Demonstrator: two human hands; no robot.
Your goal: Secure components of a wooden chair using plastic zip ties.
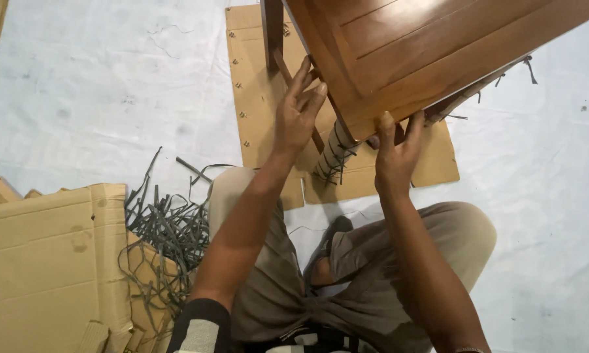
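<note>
A brown wooden chair [432,46] with a slatted seat fills the top right, tilted over flat cardboard. My left hand [298,111] reaches up to the seat's left edge, fingers spread, touching the wood near a leg [272,29]. My right hand [398,147] grips the seat's near corner, thumb on top and fingers curled under. Just below that corner a leg [335,150] is wrapped in pale paper bound with dark strapping. I am sitting on the floor with my knees in grey trousers below the chair.
A flat cardboard sheet [255,98] lies under the chair on a white floor covering [98,85]. A pile of cut grey strapping [167,235] lies at the left, beside folded cardboard boxes [46,261]. More loose straps [504,75] hang from the chair's right side.
</note>
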